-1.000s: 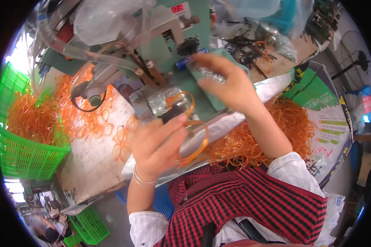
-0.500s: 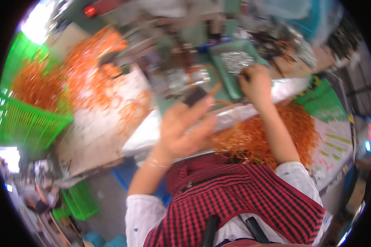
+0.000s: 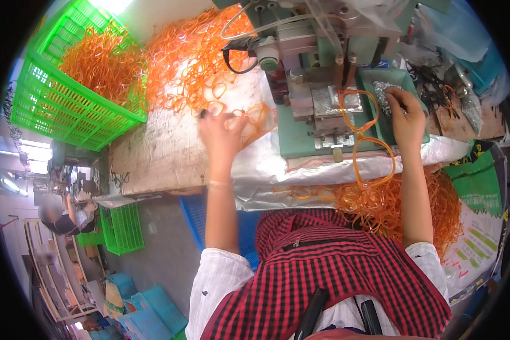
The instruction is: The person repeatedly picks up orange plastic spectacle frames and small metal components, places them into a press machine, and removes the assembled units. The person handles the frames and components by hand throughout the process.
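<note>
My left hand (image 3: 218,135) is over the board at the left, its fingers curled round an orange plastic eyeglass frame (image 3: 257,120) that is partly blurred. Something dark covers one of its fingertips. My right hand (image 3: 409,118) reaches into a green tray (image 3: 386,76), fingertips pinched together at a heap of small silver metal pieces (image 3: 382,97); whatever lies between them is hidden. Between my hands, another orange eyeglass frame (image 3: 374,143) hangs at the green bench machine (image 3: 294,136), one rim by the metal block (image 3: 340,105) and the other toward me.
Orange frames (image 3: 175,68) are strewn over the board, and more fill a green basket (image 3: 79,116) at far left. Another heap of frames (image 3: 430,198) lies before my right forearm. Silver sheeting (image 3: 255,175) covers the near edge. Another person (image 3: 68,218) is far left.
My left hand has moved left from the machine to the scattered frames. My right hand stays at the tray of silver pieces. The view has shifted and become sharper.
</note>
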The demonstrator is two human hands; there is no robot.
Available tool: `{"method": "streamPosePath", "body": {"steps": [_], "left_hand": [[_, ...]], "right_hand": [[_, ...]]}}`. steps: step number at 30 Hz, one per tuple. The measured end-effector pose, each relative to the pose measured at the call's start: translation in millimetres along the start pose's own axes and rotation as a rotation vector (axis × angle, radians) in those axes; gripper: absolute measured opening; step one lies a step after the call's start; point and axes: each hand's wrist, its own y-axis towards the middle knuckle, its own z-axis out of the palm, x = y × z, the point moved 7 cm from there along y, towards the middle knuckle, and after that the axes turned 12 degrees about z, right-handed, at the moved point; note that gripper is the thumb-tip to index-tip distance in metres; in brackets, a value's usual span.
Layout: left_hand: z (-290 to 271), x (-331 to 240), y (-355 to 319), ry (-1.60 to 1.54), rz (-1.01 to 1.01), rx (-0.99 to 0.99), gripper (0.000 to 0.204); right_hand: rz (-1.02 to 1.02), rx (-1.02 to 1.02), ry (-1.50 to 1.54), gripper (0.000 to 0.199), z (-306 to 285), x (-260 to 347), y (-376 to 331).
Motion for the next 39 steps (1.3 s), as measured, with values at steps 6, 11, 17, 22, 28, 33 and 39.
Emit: {"method": "streamPosePath", "body": {"steps": [6,11,17,22,28,33,39], "left_hand": [[-9,39,51,-0.180,-0.249,-0.144,0.015],[13,131,94,0.095,0.015,-0.032,0.029],[88,163,52,-0.003,-0.566,0.137,0.038],[73,171,47,-0.310,-0.435,-0.303,0.032],[25,31,33,-1.063,-0.341,-0.497,0.017],[-8,-32,-4,-1.227,-0.368,-0.592,0.011],[-131,-120,71,-1.223,0.213,-0.721,0.012]], "right_hand": [[0.089,-0.094,-0.153,0.015,-47,-41,-21],[0.197,-0.243,-0.268,0.016,-100,-61,-48],[0.277,-0.154,-0.072,0.016,-94,-46,-54],[0.099,0.328,0.264,0.021,-29,69,-14],[0.236,0.440,0.518,0.046,38,81,12],[0.217,0.407,0.443,0.049,37,86,8],[0.396,0.560,0.765,0.049,46,93,3]]}}
